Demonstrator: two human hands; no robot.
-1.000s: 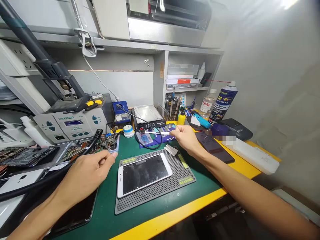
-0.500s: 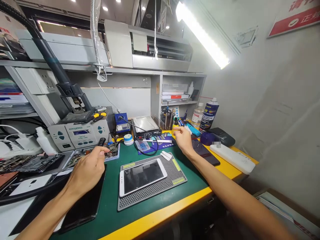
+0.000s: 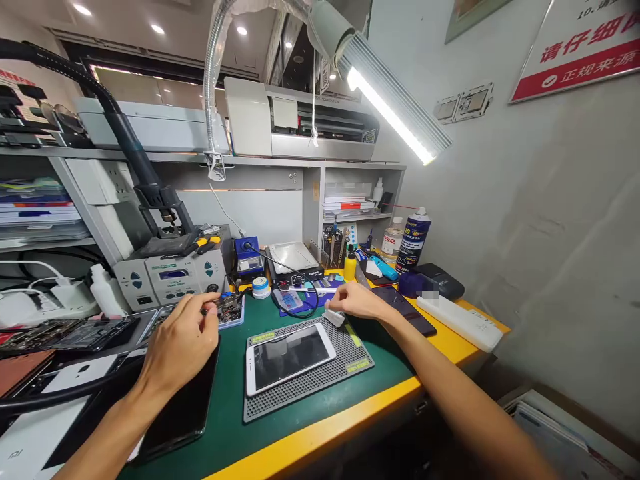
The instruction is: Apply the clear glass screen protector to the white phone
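A white-framed smartphone (image 3: 293, 358) with a dark screen lies face up and slightly askew on a grey perforated mat (image 3: 267, 405). At the mat's far edge, my right hand (image 3: 357, 301) pinches a small folded white wipe (image 3: 334, 318). My left hand (image 3: 183, 340) hovers above a dark tablet-like slab (image 3: 187, 413), left of the phone. Its fingers are curled together close to a tray of circuit boards (image 3: 231, 310); whatever they may hold is too small to make out.
Along the back stand a soldering station (image 3: 170, 277), a blue iron stand (image 3: 249, 257), a round tub (image 3: 261, 287) and a yellow bottle (image 3: 350, 265). A spray can (image 3: 414, 240) and a long white case (image 3: 460, 322) are on the right. A thick black hose (image 3: 65, 393) crosses the left side.
My right hand has come down and left from near the yellow bottle to the white wipe, which is now tipped up. My left hand stays by the boards. The camera view has shifted.
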